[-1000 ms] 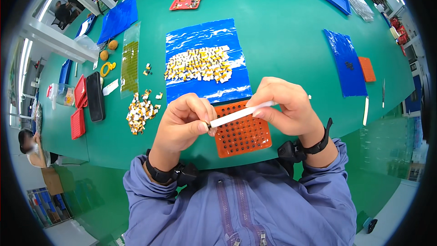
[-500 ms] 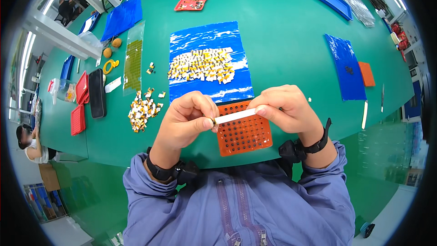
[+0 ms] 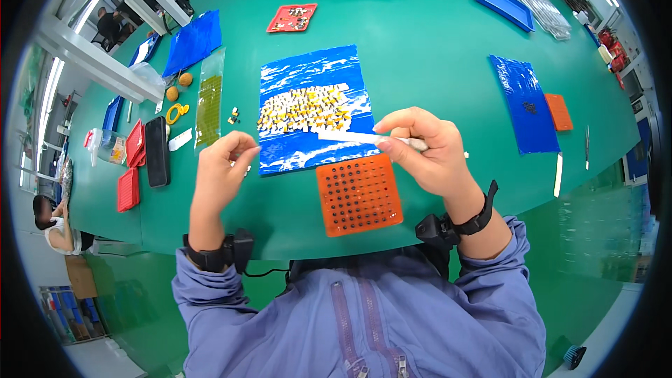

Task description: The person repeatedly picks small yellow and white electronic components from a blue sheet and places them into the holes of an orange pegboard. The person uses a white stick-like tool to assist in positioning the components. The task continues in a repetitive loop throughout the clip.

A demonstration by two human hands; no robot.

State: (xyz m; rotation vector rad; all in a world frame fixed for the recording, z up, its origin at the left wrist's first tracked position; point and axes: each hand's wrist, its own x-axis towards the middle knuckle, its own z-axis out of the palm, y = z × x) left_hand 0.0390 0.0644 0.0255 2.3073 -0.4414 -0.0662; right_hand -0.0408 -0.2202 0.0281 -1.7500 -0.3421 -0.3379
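My right hand (image 3: 430,154) pinches a slim white flat stick (image 3: 346,137) between thumb and fingers. Its free end points left over the near part of a blue film-covered sheet (image 3: 287,157), which carries many small white-and-yellow pieces (image 3: 301,110). My left hand (image 3: 220,171) hovers at the sheet's left side with fingers curled and a gap between thumb and forefinger; I see nothing gripped there. It covers most of a loose pile of pieces, and only bits of white show by the fingers. Between my hands and my body lies an orange perforated tray (image 3: 385,203) with rows of small black round parts.
To the left are a black case (image 3: 158,154), red trays (image 3: 128,189), yellow tape rings (image 3: 176,112) and a clear strip with a yellow-green grid (image 3: 208,105). A red tray (image 3: 291,19) stands farther back. At right lie another blue sheet (image 3: 525,108), an orange block (image 3: 558,112) and tweezers (image 3: 587,147).
My left hand has let go at the stick's end and moved left over the loose pile. The right hand has lifted the stick slightly farther away, over the blue sheet.
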